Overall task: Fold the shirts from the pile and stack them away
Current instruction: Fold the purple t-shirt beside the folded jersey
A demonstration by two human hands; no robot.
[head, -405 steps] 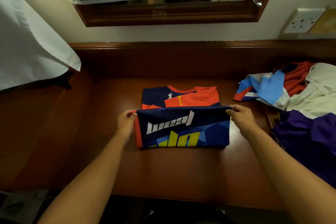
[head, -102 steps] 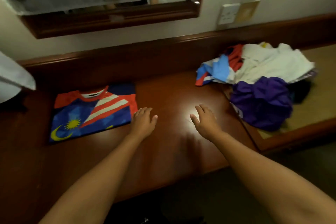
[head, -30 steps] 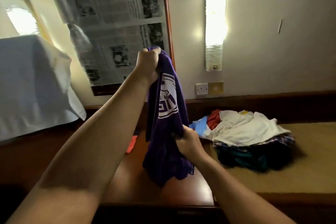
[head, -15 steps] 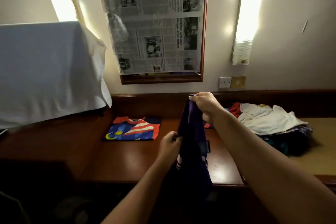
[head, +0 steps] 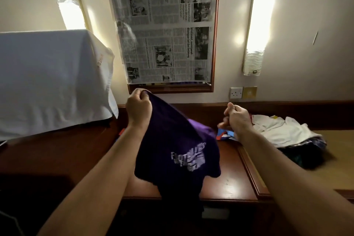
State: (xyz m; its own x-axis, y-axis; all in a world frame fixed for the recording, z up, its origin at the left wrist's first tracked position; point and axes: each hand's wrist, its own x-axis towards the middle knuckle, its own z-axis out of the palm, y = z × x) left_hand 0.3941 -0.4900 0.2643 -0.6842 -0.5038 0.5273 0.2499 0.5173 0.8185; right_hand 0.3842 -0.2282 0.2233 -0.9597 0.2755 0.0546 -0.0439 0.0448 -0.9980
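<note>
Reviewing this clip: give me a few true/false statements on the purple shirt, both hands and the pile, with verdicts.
1. The left hand grips the purple shirt at its top edge. True.
2. The purple shirt lies flat on the desk. False: it hangs in the air above the desk.
3. The right hand also grips the purple shirt. False: it is apart from the shirt, fingers curled.
4. A white garment tops the pile at right. True.
5. The mirror frame is covered with newspaper. True.

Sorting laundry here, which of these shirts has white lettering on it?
The purple shirt, held up by the left hand; the white shirt on the pile shows no lettering.
</note>
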